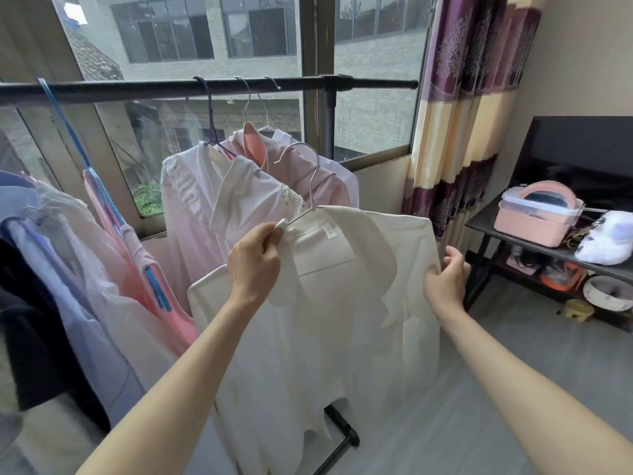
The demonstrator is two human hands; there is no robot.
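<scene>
Hanging the white jacket [342, 303] on the rail [205, 89] looks like the step in hand. Hands are apart. Left hand [255, 260] pinches the near end of the hanger [311, 190] together with the collar cloth. Right hand [443, 279] grips the far shoulder edge of the jacket.

Jacket sits below the rail, in front of the hung garments [191, 200], apart from the rail. Hanger hook is free and points up and left.

To do it well:
- lift from the hanger, not the cloth, so the shoulders do not slide off;
- keep the far shoulder supported until the hook is seated;
- aim for the bare stretch of rail right of the last hook, short of the upright joint;
- turn the hook square to the rail before lowering.

Look of the jacket: off-white, smooth, fairly stiff, broad lapels. Small label at the inner neck. Faint brownish marks low on the front, nature unclear. Hem hangs near the floor.
</scene>
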